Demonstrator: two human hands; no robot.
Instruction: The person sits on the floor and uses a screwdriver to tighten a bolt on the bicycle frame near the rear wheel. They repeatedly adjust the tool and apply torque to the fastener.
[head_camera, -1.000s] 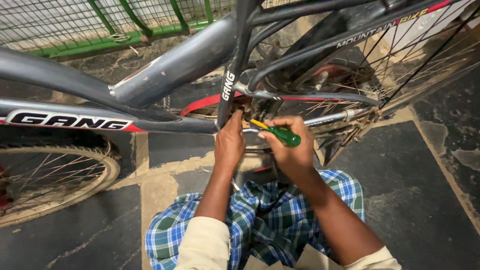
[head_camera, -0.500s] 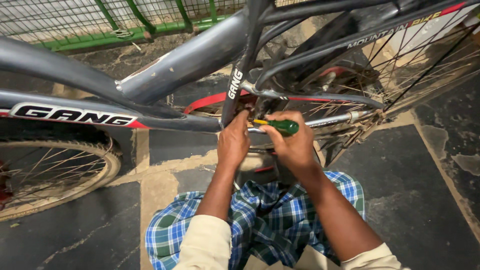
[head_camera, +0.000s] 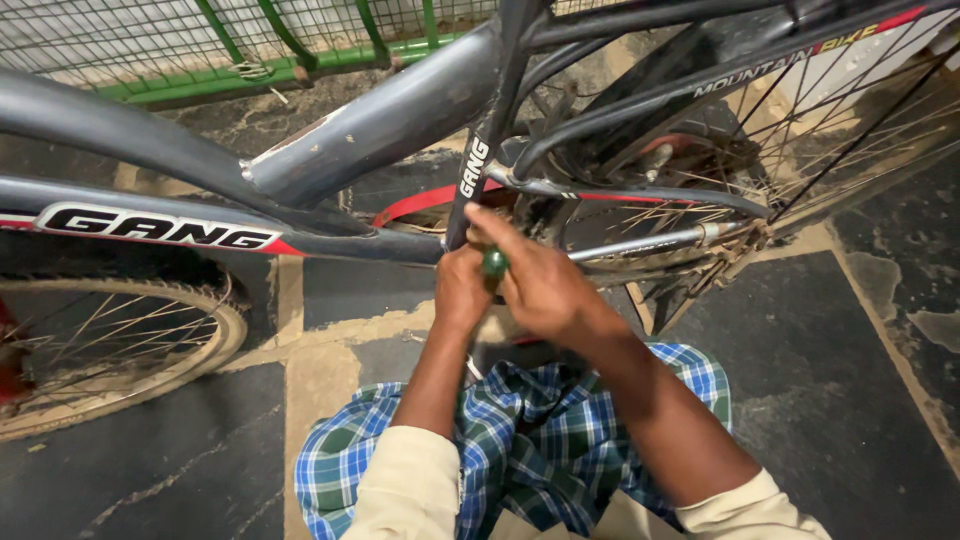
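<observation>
On a dark stone floor (head_camera: 150, 470) by a green mesh fence (head_camera: 250, 40), our right hand (head_camera: 545, 285) grips the green-handled screwdriver (head_camera: 494, 263) near the grey bicycle frame (head_camera: 380, 120); our left hand (head_camera: 462, 290), curled, steadies it. We'd best keep the tool square and press firmly.

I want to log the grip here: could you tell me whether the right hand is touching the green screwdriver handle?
Touching. The head view shows the right hand closed around the green screwdriver handle, its fingers wrapped over it, with no gap.

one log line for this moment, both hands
left hand: at bicycle frame | right hand: grips green screwdriver handle | tip: hidden
</observation>
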